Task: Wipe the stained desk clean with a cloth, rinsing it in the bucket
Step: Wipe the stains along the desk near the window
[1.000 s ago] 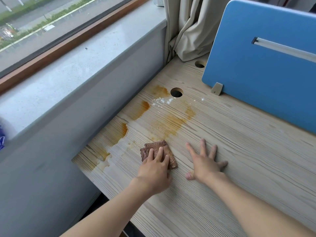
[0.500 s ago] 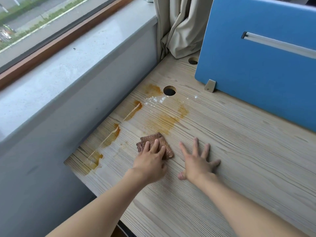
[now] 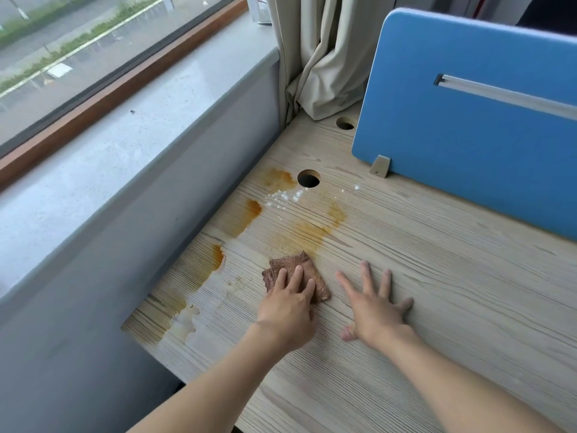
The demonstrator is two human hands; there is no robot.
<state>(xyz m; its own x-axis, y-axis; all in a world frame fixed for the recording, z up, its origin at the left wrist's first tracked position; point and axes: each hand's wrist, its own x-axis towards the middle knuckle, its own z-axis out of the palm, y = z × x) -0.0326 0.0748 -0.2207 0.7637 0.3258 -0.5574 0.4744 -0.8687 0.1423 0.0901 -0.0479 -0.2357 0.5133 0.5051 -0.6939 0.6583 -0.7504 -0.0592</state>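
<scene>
Left fingers (image 3: 298, 276) first: three of them lie straight and close together, pressing flat on a folded brown cloth (image 3: 292, 264). There's no curl and no pinch. The left hand (image 3: 287, 310) rides behind them, palm low. At the cloth's 3 o'clock the right fingers (image 3: 367, 276) fan wide, and the right hand (image 3: 374, 310) is planted flat on the wood-grain desk (image 3: 452, 276), holding nothing (a brace, by the look of it).

The cloth sits at the near edge of the mess. A broad orange-brown smear (image 3: 307, 234) lies straight ahead at its 12 o'clock, a darker streak (image 3: 220, 256) at 10 o'clock and a pale wet puddle (image 3: 184, 315) at 8 o'clock. Scattered white powder (image 3: 285, 195) lies further up, beside the round cable hole (image 3: 308, 178).

To do this step well, I'd push with even pressure along the grain and use overlapping strokes into that 12 o'clock smear. Pull the residue toward the body — not toward the hole, where it could drop through. The cloth looks loaded, so a rinse seems due soon, though the bucket is out of sight.

Any writing? None that can be read — the blue partition (image 3: 468, 126) at 1 o'clock is plain, and so is the cloth.
</scene>
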